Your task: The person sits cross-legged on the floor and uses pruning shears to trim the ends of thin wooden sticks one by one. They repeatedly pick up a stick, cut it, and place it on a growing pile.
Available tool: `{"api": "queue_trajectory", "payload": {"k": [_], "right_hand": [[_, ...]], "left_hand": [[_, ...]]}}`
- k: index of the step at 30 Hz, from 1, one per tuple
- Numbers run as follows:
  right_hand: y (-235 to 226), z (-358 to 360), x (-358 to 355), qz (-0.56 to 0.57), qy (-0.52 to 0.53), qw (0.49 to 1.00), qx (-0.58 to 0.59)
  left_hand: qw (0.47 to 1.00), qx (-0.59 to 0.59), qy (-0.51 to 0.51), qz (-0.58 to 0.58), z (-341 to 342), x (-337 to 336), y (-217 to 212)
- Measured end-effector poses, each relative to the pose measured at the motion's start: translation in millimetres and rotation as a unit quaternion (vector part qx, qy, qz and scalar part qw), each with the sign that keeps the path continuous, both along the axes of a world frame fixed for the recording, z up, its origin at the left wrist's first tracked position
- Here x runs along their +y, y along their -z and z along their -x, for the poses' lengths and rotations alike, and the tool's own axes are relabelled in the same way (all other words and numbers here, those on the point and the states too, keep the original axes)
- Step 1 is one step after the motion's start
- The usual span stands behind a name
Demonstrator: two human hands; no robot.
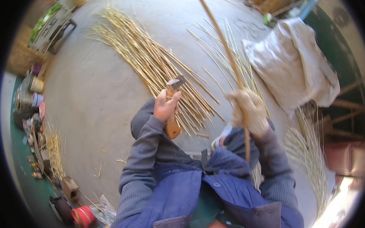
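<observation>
Near the middle of the head view, the person's left hand (166, 106) is closed around a wooden-handled tool (173, 130), whose dark metal blade sticks out at the far side of the fist and whose rounded handle end shows on the near side. To its right, the right hand (248, 111), in a pale glove, grips a long brown stick (224, 39); the stick slants from the far edge of the view through the fist to a near end above the person's lap. The gloved hand is slightly blurred.

On the grey floor (85, 85), a large bundle of straw-coloured stalks (142, 61) lies beyond the left hand, fanning toward the far left, with its near ends just right of the tool. Thinner pale stalks lie loosely beyond the right hand. Farther right is a crumpled whitish sack (289, 62), and nearer on that side lies another spread of stalks (309, 162). Along the left wall are a small heap of straw (54, 150), assorted containers and, at the near left, a red roll (83, 216).
</observation>
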State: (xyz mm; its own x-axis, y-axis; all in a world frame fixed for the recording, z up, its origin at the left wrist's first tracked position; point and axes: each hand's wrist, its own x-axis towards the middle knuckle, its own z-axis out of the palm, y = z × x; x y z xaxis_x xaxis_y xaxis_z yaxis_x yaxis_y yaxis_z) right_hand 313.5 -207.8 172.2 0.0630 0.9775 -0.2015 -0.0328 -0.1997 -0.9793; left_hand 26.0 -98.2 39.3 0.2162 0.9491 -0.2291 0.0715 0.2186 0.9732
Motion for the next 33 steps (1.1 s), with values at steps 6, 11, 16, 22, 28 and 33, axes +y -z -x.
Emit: {"api": "queue_trajectory", "payload": {"k": [6,11,16,22,28,33], "right_hand": [[-8.8,40.3,52.8,-0.127,0.022,0.992,-0.008],[-4.1,73.5,81.7,-0.201,0.069,0.975,-0.071],[-0.3,98.7,90.7,-0.235,0.111,0.963,-0.073],[0.8,113.0,83.7,-0.211,0.136,0.962,-0.103],[26.5,120.5,82.7,-0.217,0.159,0.938,-0.218],[30.6,136.9,46.8,-0.166,0.133,0.957,-0.198]], "left_hand": [[0.982,0.035,0.174,0.061,1.5,-123.1,-90.4],[0.975,0.095,0.199,0.002,22.9,-177.4,-81.6],[0.967,0.16,0.143,-0.137,26.1,-189.5,-58.3],[0.973,0.176,0.069,-0.134,22.0,-189.0,-62.9],[0.943,0.254,0.08,-0.197,23.0,-181.9,-56.5],[0.979,0.171,0.059,-0.093,20.7,-161.0,-68.7]]}}
